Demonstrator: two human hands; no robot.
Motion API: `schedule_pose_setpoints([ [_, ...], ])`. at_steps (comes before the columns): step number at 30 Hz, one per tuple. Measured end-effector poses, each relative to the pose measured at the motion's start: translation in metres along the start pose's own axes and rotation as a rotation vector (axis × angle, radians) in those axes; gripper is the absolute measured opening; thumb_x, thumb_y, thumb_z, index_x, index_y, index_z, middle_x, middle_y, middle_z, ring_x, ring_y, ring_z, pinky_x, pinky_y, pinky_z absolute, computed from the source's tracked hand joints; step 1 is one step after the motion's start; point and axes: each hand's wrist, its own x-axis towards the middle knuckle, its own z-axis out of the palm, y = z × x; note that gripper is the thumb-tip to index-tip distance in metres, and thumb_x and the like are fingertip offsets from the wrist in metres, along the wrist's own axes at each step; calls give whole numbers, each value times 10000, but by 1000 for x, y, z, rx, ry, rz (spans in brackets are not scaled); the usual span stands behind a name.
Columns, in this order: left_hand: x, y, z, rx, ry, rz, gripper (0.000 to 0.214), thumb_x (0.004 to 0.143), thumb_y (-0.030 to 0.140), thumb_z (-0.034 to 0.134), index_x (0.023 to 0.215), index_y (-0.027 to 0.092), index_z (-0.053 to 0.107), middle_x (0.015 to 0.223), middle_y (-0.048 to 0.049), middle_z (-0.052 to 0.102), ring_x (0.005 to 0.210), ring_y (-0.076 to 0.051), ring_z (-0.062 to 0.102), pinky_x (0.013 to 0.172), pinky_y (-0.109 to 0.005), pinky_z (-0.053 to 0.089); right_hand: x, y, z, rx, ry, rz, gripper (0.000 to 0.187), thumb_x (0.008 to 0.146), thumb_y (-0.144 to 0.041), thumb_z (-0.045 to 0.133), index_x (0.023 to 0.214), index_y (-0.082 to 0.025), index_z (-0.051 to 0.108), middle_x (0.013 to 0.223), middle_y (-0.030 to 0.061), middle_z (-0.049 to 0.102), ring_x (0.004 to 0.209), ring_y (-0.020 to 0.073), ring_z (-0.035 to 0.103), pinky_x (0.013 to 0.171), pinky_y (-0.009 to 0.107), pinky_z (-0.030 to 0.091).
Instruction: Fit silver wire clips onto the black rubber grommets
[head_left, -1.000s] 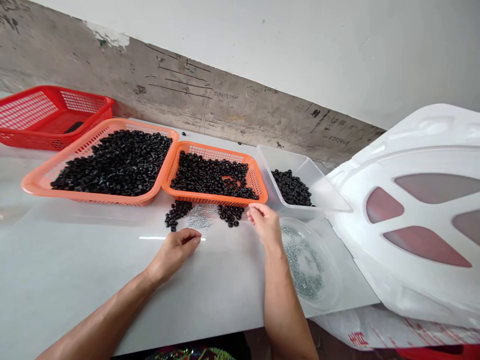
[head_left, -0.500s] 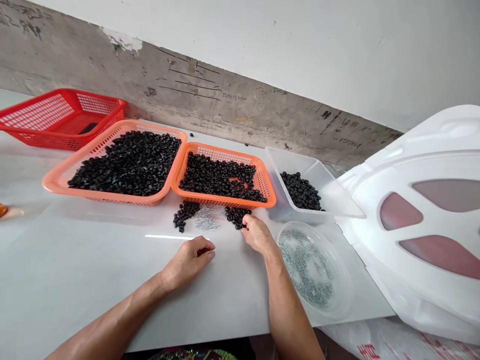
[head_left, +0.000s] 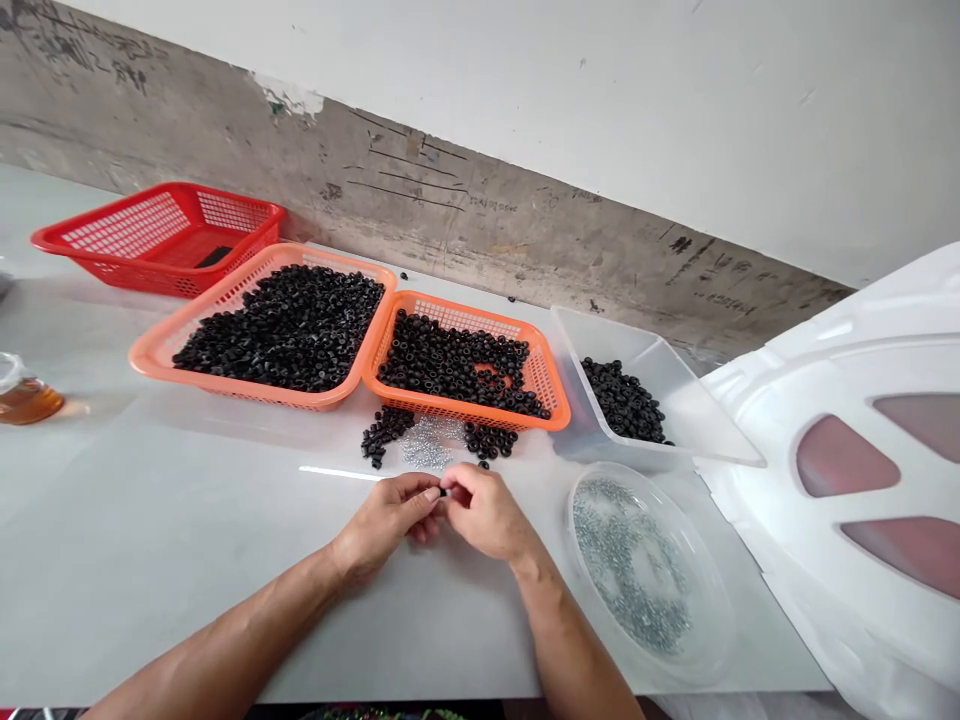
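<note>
My left hand (head_left: 386, 522) and my right hand (head_left: 486, 512) meet just in front of the small piles, fingertips together. Pinched between them is a small black part (head_left: 443, 492), mostly covered by the fingers. Beyond the hands lie a pile of black tubular pieces (head_left: 386, 428), a scatter of tiny shiny silver balls (head_left: 429, 443) and a pile of black ring-shaped pieces (head_left: 489, 440). A single loose black ring sits just above my right hand. To the left, a thin white strip (head_left: 337, 472) lies flat on the table.
Along the wall stand a red basket (head_left: 157, 275), a peach basket (head_left: 154, 360) and an orange basket (head_left: 551, 400); black parts lie in each. At right are a clear bin (head_left: 697, 425), a round clear tray (head_left: 712, 610) of silver balls and a white moulded panel (head_left: 780, 520). A cup (head_left: 30, 400) stands left.
My right hand has left the pile of black rings and come left and nearer to meet my left hand. A small black part now shows between their fingertips. The view has shifted left.
</note>
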Motion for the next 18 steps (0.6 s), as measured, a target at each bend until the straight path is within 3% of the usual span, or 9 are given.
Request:
schedule_pose_setpoints([
  [4, 1, -1, -1, -98, 73, -46, 196, 771, 280, 588, 840, 96, 602, 648, -38, 593, 547, -105, 503, 513, -234, 368, 1, 2, 11, 40, -41, -74, 70, 779, -159, 525, 818, -201, 566, 695, -22, 535, 599, 99, 479, 556, 201, 394],
  [10, 3, 2, -7, -186, 178, -86, 223, 742, 236, 606, 914, 107, 547, 749, -61, 633, 563, -103, 531, 504, -232, 355, 14, 37, 10, -183, 250, -62, 169, 817, -133, 467, 914, -189, 592, 800, 38, 561, 733, 156, 531, 695, 267, 440],
  [18, 5, 4, -9, -261, 246, -99, 232, 700, 210, 627, 891, 108, 541, 730, -56, 634, 559, -101, 535, 506, -234, 353, 21, 44, 26, -447, 189, -73, 177, 818, -88, 435, 844, -187, 580, 843, 63, 541, 812, 183, 516, 718, 273, 431],
])
